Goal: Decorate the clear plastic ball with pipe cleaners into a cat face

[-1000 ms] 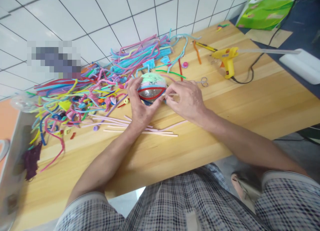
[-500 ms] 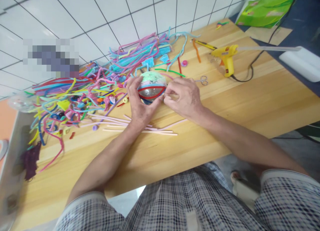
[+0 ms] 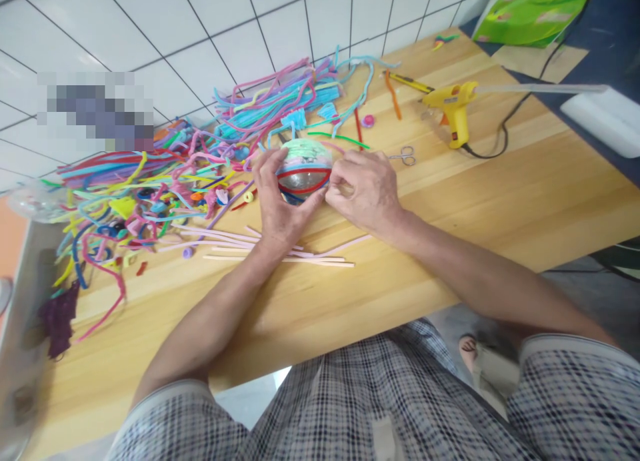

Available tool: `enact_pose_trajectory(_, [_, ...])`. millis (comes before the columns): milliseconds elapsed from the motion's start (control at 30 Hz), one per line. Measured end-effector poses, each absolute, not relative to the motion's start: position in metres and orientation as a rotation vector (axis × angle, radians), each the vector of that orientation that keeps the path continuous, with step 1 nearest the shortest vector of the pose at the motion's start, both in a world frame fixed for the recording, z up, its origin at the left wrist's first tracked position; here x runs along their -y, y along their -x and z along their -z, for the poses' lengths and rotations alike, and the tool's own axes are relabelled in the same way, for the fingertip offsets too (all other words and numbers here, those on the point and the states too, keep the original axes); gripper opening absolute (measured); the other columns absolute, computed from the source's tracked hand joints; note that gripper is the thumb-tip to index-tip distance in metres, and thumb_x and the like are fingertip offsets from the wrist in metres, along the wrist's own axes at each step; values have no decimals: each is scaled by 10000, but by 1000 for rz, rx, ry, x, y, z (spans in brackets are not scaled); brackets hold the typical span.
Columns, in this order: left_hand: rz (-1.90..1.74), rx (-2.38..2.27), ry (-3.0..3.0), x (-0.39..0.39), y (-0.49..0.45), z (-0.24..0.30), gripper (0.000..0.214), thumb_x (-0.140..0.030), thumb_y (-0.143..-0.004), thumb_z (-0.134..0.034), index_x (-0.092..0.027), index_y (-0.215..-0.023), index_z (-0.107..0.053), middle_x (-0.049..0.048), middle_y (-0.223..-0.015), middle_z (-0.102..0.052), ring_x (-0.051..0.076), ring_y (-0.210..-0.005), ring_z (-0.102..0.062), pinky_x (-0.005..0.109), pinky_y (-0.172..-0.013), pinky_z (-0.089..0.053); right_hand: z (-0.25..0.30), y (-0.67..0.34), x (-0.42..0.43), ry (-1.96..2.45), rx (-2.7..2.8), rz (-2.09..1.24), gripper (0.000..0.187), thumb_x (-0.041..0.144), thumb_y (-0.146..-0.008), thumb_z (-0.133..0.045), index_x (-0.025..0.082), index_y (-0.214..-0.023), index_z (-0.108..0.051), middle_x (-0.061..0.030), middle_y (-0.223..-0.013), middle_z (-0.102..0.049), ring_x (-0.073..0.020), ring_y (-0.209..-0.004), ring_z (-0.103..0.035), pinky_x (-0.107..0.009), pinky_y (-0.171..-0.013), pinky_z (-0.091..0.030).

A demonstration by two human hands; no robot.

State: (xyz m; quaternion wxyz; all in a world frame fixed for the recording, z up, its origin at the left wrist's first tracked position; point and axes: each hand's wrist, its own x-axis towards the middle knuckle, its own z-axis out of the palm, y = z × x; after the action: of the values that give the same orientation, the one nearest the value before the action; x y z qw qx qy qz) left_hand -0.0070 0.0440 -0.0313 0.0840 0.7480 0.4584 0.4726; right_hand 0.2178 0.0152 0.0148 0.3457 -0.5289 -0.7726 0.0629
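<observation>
A rounded clear plastic ball (image 3: 303,181) is between my hands, its top covered in pale green and pink, with red and blue pipe cleaner strips round its see-through front. My left hand (image 3: 279,204) grips it from the left, thumb along the lower edge and fingers over the upper side. At its right edge my right hand (image 3: 364,189) is closed in a pinch; what the fingertips hold is hidden. Below the ball, several pale pink pipe cleaners (image 3: 325,262) lie on the wooden table (image 3: 400,288), some passing behind my left wrist.
Tangled coloured pipe cleaners (image 3: 165,174) spread over the left and back. Right of my hands lie small scissors (image 3: 404,156), a yellow glue gun (image 3: 455,111) with a cord, and a yellow cutter knife (image 3: 407,81). A green package (image 3: 535,14) is at the far right.
The view has shifted slightly. My left hand keeps its grip on the ball, and my right hand stays pinched at its right edge with barely any movement.
</observation>
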Motion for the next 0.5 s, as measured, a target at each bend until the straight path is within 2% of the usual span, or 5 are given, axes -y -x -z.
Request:
enact_pose_trajectory(200, [-1402, -1325, -2177, -51, 12, 38, 1085, -818, -881, -995, -346, -1717, -491, 154, -1768, -567, 433, -1778, -473, 689, -1441, -474, -19, -220, -11, 1377, 2013, -141, 198, 255, -1062, -670, 276, -1163, -839, -109, -1143, -861, -381, -1247, -764, -574, -1168, -540])
enact_pose_trajectory(300, [-1403, -1367, -2141, -55, 13, 41, 1097, -789, -869, -1016, -352, -1718, -476, 154, -1759, -559, 432, -1766, -489, 674, -1440, -477, -25, -224, -8, 1363, 2018, -162, 193, 283, -1073, -696, 263, -1192, -847, -112, -1120, -874, -380, -1225, -782, -579, -1163, -558])
enact_pose_trajectory(500, [-1431, -1404, -2044, -59, 8, 42, 1108, -798, -848, -1025, -340, -1697, -481, 166, -1746, -567, 434, -1728, -534, 651, -1423, -509, -45, -237, -6, 1385, 2001, -227, 235, 410, -1154, -662, 300, -1116, -866, -65, -982, -866, -309, -1046, -810, -474, -1005, -613])
